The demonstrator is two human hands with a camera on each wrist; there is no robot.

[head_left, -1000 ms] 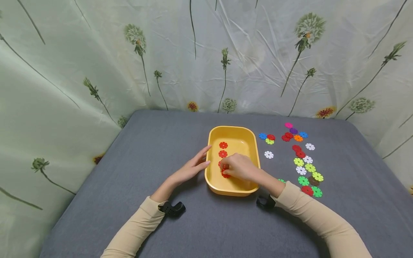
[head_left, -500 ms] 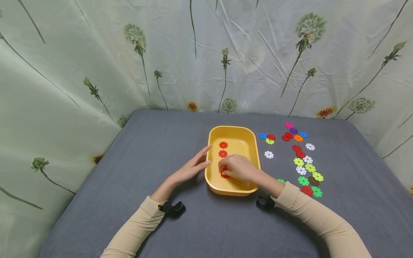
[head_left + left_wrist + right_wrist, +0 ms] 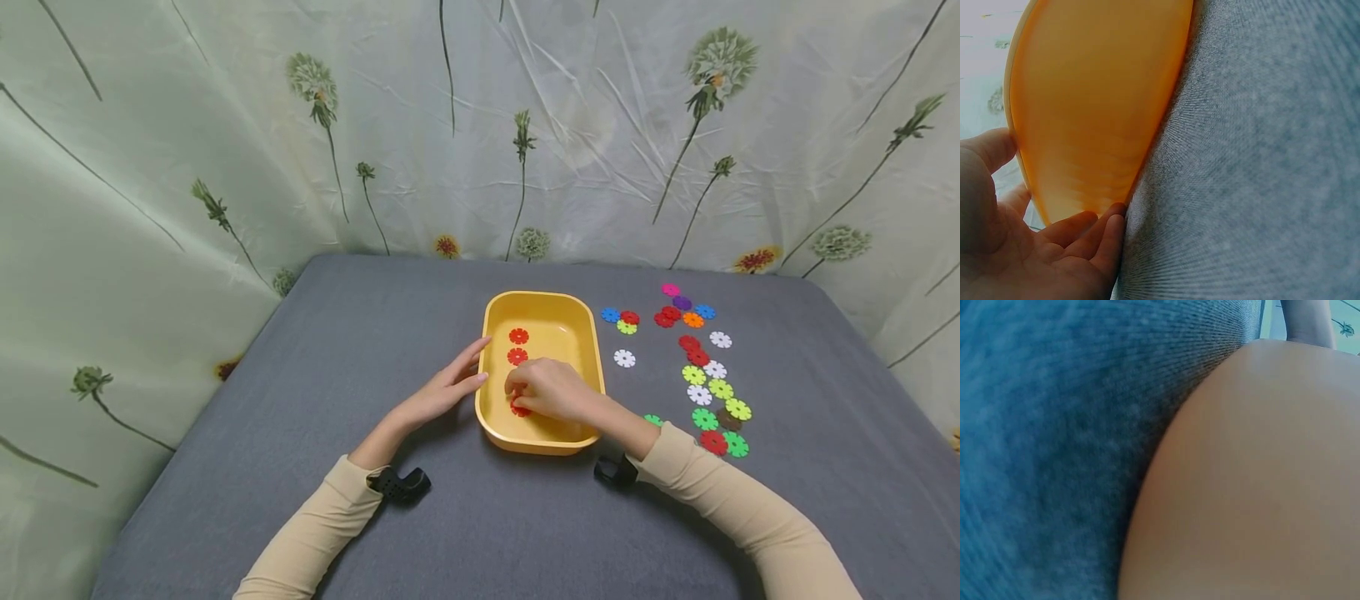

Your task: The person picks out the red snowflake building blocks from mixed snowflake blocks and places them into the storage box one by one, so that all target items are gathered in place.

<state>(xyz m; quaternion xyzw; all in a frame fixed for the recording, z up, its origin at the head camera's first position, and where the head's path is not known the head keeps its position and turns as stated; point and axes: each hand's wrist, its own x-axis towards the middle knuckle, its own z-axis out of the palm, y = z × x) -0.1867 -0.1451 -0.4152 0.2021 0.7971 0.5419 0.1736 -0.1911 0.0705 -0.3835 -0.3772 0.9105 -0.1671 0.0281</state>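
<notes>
My right hand (image 3: 553, 389) pinches a red snowflake disc (image 3: 520, 409) inside the yellow tub (image 3: 534, 447), in line with two red discs (image 3: 517, 357) along its long axis (my left hand (image 3: 438, 396), fingers extended, touches the side).

Tub (image 3: 1097, 94): yellow-orange, outer wall facing me, rim curving along one edge.
My left fingers (image 3: 1107, 242): thumb (image 3: 997, 149) at the rim, others slightly bent, lower tips against the wall.
Surface (image 3: 1260, 156): grey ribbed cloth, beneath the tub.
Backdrop (image 3: 982, 75): pale, small blurred marks.

the tub (image 3: 555, 323) is yellow, its discs (image 3: 518, 336) red, the backdrop (image 3: 450, 167) flower-patterned.
</notes>
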